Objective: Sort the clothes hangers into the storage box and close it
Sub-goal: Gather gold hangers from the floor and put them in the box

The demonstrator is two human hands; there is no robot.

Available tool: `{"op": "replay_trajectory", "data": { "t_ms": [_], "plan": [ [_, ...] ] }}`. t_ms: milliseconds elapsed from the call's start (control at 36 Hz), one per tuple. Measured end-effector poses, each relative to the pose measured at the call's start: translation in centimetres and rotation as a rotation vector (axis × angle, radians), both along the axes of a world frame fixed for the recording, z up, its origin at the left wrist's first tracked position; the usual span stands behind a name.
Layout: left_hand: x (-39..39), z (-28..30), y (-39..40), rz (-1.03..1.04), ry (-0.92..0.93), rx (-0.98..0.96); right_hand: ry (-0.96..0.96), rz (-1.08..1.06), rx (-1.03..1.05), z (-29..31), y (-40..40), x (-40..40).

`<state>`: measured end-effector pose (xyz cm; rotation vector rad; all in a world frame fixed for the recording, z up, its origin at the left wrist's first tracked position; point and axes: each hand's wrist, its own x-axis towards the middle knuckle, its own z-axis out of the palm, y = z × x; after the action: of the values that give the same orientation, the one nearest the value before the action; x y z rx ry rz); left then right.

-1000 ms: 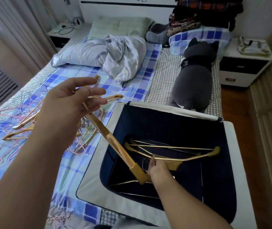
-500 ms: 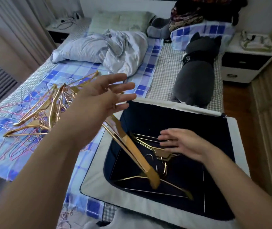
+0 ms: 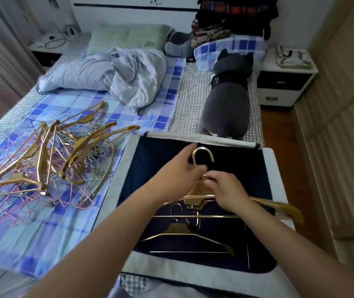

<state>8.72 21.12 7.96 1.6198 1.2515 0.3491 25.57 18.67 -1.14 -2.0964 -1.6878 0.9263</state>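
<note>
While both hands meet over the open storage box (image 3: 277, 168), the left hand (image 3: 180, 171) pinches the hook of a gold hanger (image 3: 202, 195) and the right hand (image 3: 225, 190) grips its neck. More gold hangers (image 3: 190, 234) lie inside the box; a tangled pile of hangers (image 3: 49, 160) sits on the bed (image 3: 68, 222) just left of it.

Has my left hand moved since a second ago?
Yes. The left hand has swung right, from above the bed's hanger pile to over the storage box.
</note>
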Motion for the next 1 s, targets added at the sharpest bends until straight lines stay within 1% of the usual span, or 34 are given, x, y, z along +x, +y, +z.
{"op": "replay_trajectory", "data": {
  "t_ms": [56,139,194,222,278,333,389,472,528,556,611,722,889,1000],
  "plan": [
    [-4.0,-1.6,-0.9,0.099,0.091,0.08,-0.053,-0.01,-0.093,-2.1,0.6,0.1],
    [-9.7,-3.9,-2.4,0.367,0.23,0.23,-0.131,-0.006,-0.249,-4.8,2.7,-1.6],
    [-12.3,-4.9,-3.7,0.485,0.311,0.292,-0.17,0.003,-0.279,-6.0,4.7,-3.8],
    [-13.3,-5.4,-4.4,0.507,0.372,0.323,-0.178,0.009,-0.28,-6.5,5.8,-5.1],
    [-14.3,-6.3,-5.3,0.503,0.503,0.373,-0.13,-0.003,-0.304,-7.5,7.8,-7.2],
    [-14.7,-7.1,-6.1,0.509,0.621,0.363,-0.082,0.007,-0.361,-8.9,9.3,-8.7],
    [-14.9,-7.9,-7.0,0.489,0.712,0.309,-0.079,0.062,-0.424,-10.9,9.1,-9.2],
    [-15.1,-9.2,-8.5,0.456,0.773,0.196,-0.06,0.205,-0.56,-14.6,5.3,-7.6],
    [-15.2,-9.9,-9.3,0.449,0.775,0.115,-0.067,0.292,-0.681,-17.2,2.0,-5.8],
    [-15.3,-10.4,-9.7,0.459,0.771,0.077,-0.076,0.33,-0.741,-18.4,0.8,-5.1],
    [-15.2,-10.8,-10.3,0.45,0.777,0.062,-0.135,0.357,-0.805,-19.8,-1.6,-3.4],
    [-15.4,-11.4,-10.6,0.447,0.807,0.063,-0.293,0.384,-0.859,-21.4,-3.7,-1.4],
    [-15.3,-12.0,-10.3,0.432,0.811,0.062,-0.329,0.415,-0.881,-22.5,-3.8,-0.8],
    [-15.4,-12.1,-10.2,0.421,0.829,0.064,-0.367,0.564,-0.91,-23.3,-4.1,-1.5]
  ]
}}
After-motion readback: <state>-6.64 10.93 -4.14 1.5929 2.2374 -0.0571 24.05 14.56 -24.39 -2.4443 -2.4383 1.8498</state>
